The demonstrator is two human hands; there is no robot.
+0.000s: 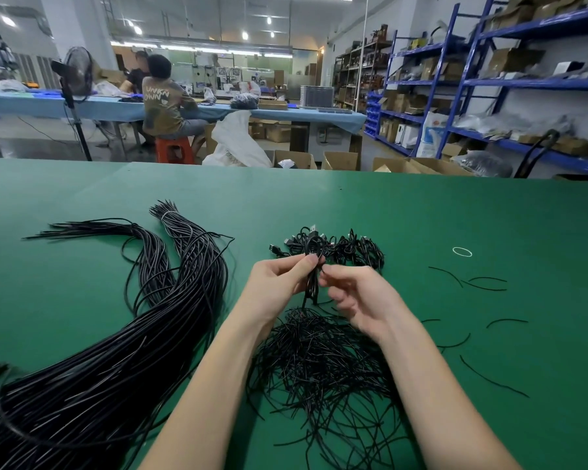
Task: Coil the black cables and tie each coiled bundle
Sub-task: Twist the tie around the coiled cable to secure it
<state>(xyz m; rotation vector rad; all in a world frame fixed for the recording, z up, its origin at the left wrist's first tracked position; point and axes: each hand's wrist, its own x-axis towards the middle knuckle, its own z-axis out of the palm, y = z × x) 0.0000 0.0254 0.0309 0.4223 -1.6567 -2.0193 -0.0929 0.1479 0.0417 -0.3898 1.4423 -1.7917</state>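
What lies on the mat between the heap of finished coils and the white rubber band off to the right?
Nothing: in the head view the green mat is bare between the coiled bundles and the rubber band.

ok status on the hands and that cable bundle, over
Left hand and right hand both pinching the coiled cable bundle above the green table. Tie not visibly finished. Loose tie pile underneath, nothing blocking.

A matt green cloth-like table cover [421,215] is seen beneath the hands; glossy, smooth black cables [116,351] are laid left of them.
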